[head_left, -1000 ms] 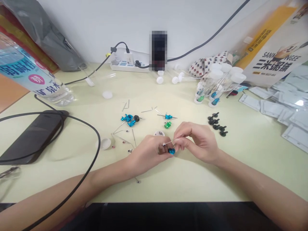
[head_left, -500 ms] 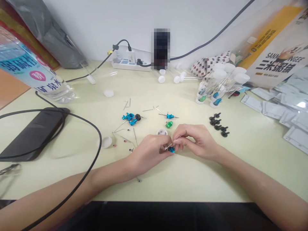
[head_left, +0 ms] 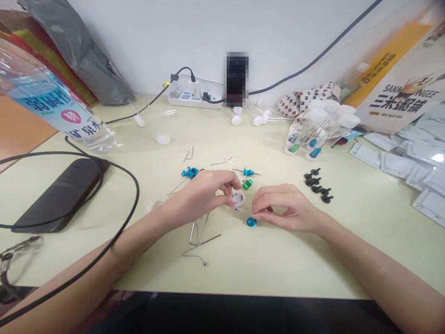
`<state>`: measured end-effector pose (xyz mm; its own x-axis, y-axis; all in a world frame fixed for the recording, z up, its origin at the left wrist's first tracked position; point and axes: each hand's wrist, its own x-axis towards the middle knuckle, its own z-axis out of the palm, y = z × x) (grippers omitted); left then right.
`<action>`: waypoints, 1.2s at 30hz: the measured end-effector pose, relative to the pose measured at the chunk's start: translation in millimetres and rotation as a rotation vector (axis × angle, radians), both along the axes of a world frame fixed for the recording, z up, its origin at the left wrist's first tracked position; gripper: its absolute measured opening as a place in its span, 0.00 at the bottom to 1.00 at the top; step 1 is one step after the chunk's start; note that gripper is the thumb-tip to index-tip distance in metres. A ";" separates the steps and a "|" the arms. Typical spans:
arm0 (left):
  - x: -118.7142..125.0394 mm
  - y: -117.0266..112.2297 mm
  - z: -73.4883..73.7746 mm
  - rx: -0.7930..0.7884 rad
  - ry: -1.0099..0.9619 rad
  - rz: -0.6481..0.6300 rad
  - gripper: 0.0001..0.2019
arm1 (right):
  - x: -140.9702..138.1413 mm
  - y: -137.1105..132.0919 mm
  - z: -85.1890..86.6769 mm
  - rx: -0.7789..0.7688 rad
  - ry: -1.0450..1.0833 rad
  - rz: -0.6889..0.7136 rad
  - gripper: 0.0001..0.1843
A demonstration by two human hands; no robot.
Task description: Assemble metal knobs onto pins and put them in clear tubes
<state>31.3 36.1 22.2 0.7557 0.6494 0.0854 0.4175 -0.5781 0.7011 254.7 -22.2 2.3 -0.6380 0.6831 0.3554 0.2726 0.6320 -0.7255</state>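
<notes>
Our right hand (head_left: 287,208) pinches a thin rod (head_left: 247,208) beside a blue fitting (head_left: 251,222). Our left hand (head_left: 203,192) curls by a white cap (head_left: 238,198); grip undetermined.

A pale yellow-green table (head_left: 278,264) is spanning the frame. Black parts (head_left: 316,189) are lying right of centre, a white cap (head_left: 238,203) near the middle, a dark slab (head_left: 59,197) at left.

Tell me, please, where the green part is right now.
In the head view, the green part lies just right of centre on the table, between a blue part and the white cap by the left hand.
</notes>
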 end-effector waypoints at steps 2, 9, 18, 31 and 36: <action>-2.1 3.3 -1.5 0.044 0.047 0.030 0.11 | -0.3 -0.6 -0.1 -0.006 -0.005 0.011 0.04; 8.2 -5.5 -18.3 0.221 0.122 -0.019 0.08 | 0.9 -0.4 3.5 -0.048 -0.028 0.066 0.02; 3.6 -2.5 -14.0 0.355 0.314 0.103 0.08 | 14.0 22.5 -18.6 0.055 -0.181 -0.628 0.08; -2.1 0.9 -18.3 0.149 0.242 0.188 0.13 | 15.0 32.1 -27.0 0.195 -0.833 -0.738 0.08; -2.3 -0.9 -18.6 0.092 0.182 0.144 0.09 | 19.9 28.2 -21.7 0.181 -0.896 -0.751 0.09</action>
